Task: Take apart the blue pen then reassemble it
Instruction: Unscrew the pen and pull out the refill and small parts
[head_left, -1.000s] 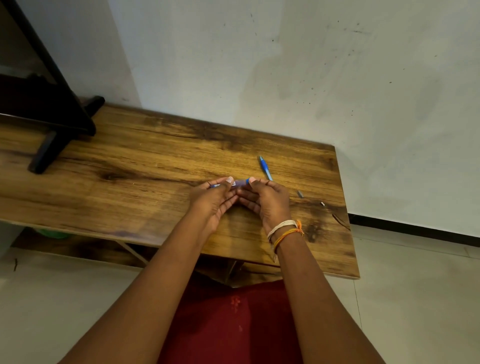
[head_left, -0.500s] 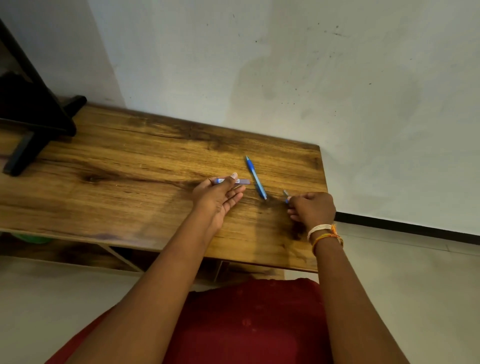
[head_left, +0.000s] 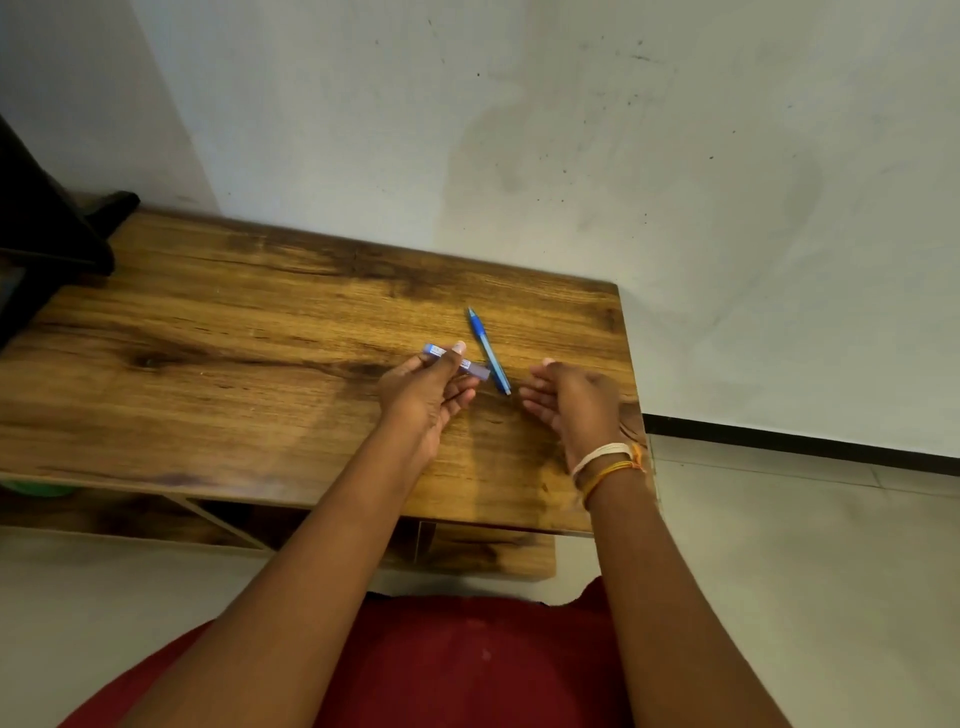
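1. A pale wall (head_left: 571, 156), scuffed and speckled with dark marks, stands behind everything, with a dark skirting strip along its foot at the right.
2. The wooden bench (head_left: 234, 374) runs from the left edge to a corner at the right, its far edge against the wall; a lower shelf shows beneath its near edge.
3. A black stand (head_left: 47, 228) sits on the far left end of the bench.
4. The left hand (head_left: 423, 397) is raised over the bench, thumb and fingers pinching the blue pen barrel (head_left: 457, 358), which lies roughly level, its ends sticking out on either side of the thumb.
5. The right hand (head_left: 569, 400), with white and orange bands (head_left: 605, 465) at the wrist, hovers near the bench's right end; its fingers are loosely curled, and whether they hold anything cannot be told.
6. A second blue pen (head_left: 488, 351) lies flat on the bench between the two hands, slanted, touching neither.
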